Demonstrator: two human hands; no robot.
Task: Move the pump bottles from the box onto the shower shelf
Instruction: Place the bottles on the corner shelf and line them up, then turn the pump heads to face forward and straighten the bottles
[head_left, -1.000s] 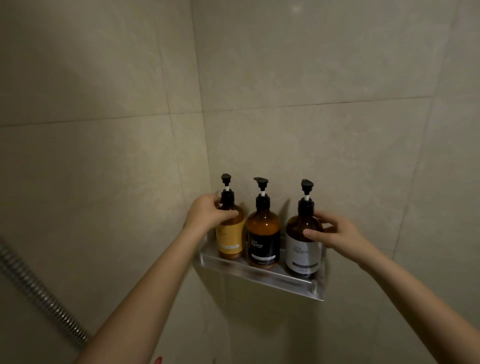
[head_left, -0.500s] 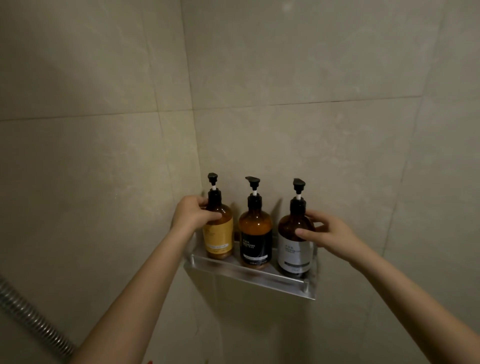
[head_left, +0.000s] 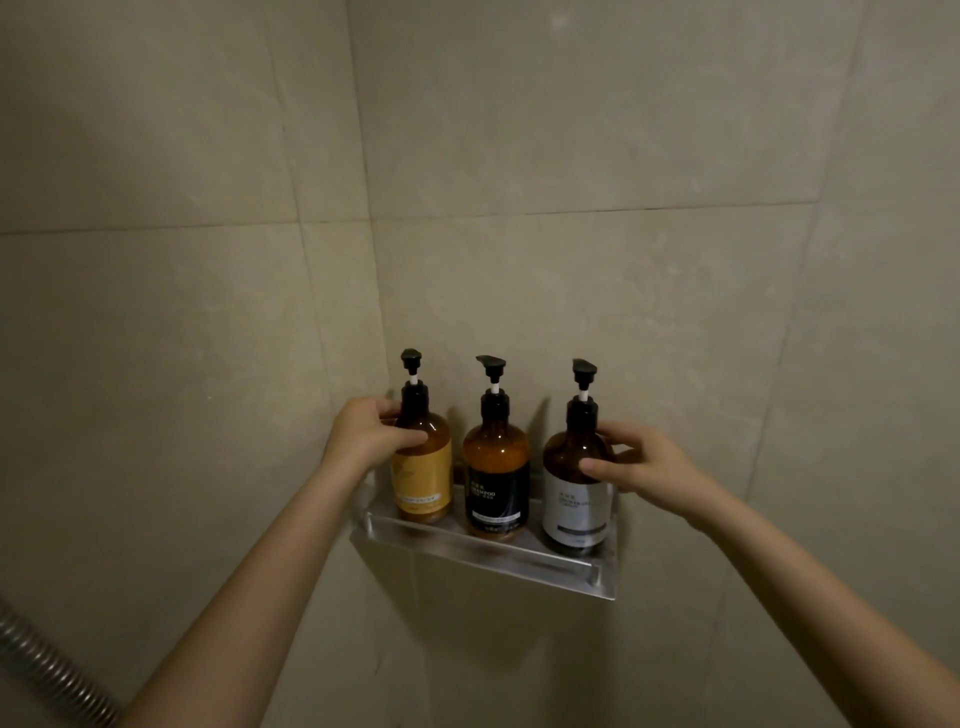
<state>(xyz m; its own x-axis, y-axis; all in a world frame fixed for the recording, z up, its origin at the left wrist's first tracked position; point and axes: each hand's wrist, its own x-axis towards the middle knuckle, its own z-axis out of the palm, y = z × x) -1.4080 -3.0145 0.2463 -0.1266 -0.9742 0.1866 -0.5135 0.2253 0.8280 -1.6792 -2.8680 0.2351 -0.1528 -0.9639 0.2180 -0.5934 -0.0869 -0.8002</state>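
Note:
Three amber pump bottles stand upright in a row on the clear corner shower shelf (head_left: 483, 551). The yellow-label bottle (head_left: 423, 478) is at the left, and my left hand (head_left: 366, 436) grips its shoulder. In the middle stands the black-label bottle (head_left: 497, 488), untouched. At the right is the white-label bottle (head_left: 574, 499), with my right hand (head_left: 641, 465) holding its shoulder from the right side. The box is out of view.
Beige tiled walls meet in a corner behind the shelf. A ribbed metal shower hose (head_left: 47, 670) runs across the lower left edge.
Both hands stay on the outer bottles. The bottles keep their places on the shelf; only the view has drifted slightly.

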